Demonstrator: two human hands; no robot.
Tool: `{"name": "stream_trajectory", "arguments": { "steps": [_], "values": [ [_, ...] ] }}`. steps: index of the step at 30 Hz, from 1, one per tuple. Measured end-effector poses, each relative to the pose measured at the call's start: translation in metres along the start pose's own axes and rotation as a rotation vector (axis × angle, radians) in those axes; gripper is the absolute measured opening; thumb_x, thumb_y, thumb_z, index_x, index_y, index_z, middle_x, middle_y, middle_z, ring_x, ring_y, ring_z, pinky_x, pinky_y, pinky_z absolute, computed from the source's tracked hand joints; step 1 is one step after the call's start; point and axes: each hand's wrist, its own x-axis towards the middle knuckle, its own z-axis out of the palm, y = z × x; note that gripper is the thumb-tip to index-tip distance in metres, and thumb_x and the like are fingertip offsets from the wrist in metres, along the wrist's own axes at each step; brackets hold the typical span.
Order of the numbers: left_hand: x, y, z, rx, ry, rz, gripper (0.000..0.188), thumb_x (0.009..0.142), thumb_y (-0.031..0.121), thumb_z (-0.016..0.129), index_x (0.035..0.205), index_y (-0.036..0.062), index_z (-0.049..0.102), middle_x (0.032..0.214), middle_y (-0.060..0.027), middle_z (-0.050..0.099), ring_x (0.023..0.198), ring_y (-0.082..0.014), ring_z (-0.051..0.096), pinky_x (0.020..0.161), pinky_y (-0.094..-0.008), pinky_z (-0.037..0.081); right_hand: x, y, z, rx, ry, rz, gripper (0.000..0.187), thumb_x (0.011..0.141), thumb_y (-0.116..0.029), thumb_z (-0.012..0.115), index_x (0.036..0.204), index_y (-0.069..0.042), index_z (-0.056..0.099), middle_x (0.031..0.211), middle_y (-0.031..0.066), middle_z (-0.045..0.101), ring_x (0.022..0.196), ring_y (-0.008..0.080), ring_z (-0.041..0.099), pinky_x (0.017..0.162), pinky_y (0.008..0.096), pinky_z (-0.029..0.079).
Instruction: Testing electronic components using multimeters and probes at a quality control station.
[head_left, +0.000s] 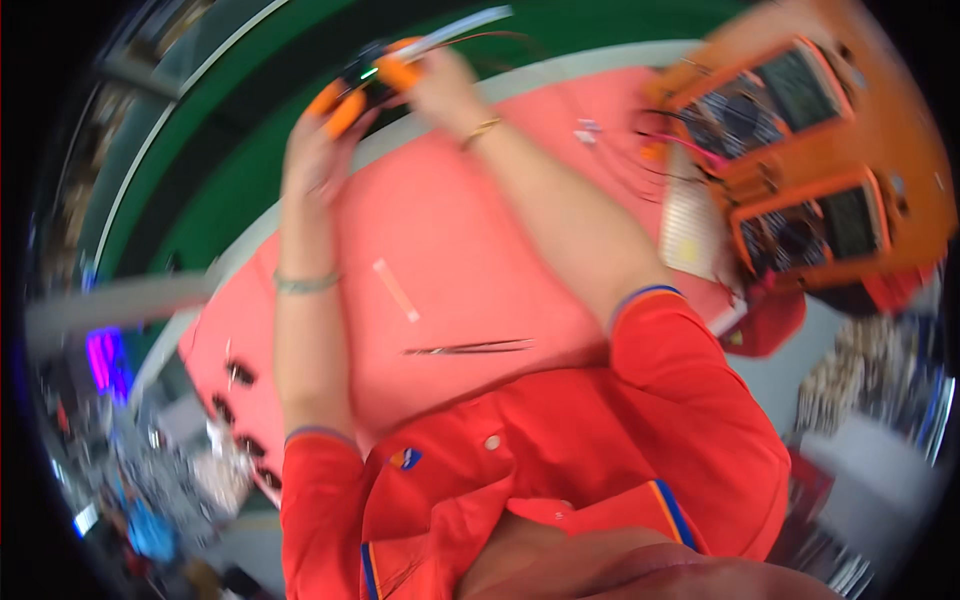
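Red sleeves framed both hands, left hand and right hand, each grip closed round an orange-handled tool above the pink surface; seemingly light, rigid, best held by its handles.

A pink mat covers the pale tabletop; beyond its edge lies green floor, with purple light glowing at the left.

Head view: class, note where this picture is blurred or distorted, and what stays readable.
Head view: motion blur smears both hands, left hand and right hand, around the orange-handled tool; fisheye bends the table edge and darkens the rim; the tweezers on the pink mat stay fairly sharp; the orange meters look soft.
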Motion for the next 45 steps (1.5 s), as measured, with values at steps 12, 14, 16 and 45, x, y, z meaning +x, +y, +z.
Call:
{"name": "stream_trajectory", "arguments": {
  "steps": [12, 14, 16, 45],
  "values": [
    [-0.007, 0.002, 0.002, 0.048, 0.145, -0.038, 0.032, 0.082, 0.006, 0.048, 0.113, -0.0003, 0.043, 0.106, -0.0076, 0.048, 0.094, -0.0155, 0.047, 0.088, -0.0336, 0.039, -0.005, 0.009, 0.004, 0.039, -0.117, -0.192, 0.024, 0.077, -0.011, 0.058, 0.099, -0.004, 0.052, 0.084, 0.0016, 0.054, 0.076, 0.0094, 0.05, 0.067, 0.0213, 0.042],
    [-0.006, 0.001, 0.004, 0.046, 0.145, -0.024, 0.033, 0.081, 0.007, 0.048, 0.113, -0.0002, 0.043, 0.106, -0.0075, 0.049, 0.095, -0.0156, 0.047, 0.087, -0.033, 0.04, -0.004, 0.009, 0.0, 0.148, -0.118, -0.105, 0.025, 0.076, -0.01, 0.059, 0.099, -0.004, 0.053, 0.084, 0.0012, 0.054, 0.076, 0.0093, 0.05, 0.068, 0.0215, 0.041],
    [-0.007, 0.001, 0.006, 0.038, 0.128, 0.001, 0.034, 0.081, 0.008, 0.049, 0.113, 0.0002, 0.043, 0.105, -0.0074, 0.049, 0.095, -0.0159, 0.048, 0.085, -0.0317, 0.041, -0.004, 0.009, -0.003, 0.351, -0.107, 0.069, 0.025, 0.074, -0.009, 0.061, 0.098, -0.005, 0.053, 0.084, 0.0003, 0.054, 0.076, 0.0091, 0.048, 0.069, 0.0219, 0.039],
    [0.011, 0.005, 0.017, -0.617, 0.0, -0.01, 0.026, 0.08, 0.013, 0.051, 0.105, 0.0066, 0.048, 0.103, -0.017, 0.051, 0.087, -0.0254, 0.055, 0.074, -0.0324, 0.047, 0.02, 0.0, -0.036, 0.637, 0.197, -0.032, 0.023, 0.079, -0.007, 0.052, 0.101, -0.003, 0.047, 0.088, 0.005, 0.053, 0.075, 0.0127, 0.053, 0.066, 0.0238, 0.044]
  ]
}}
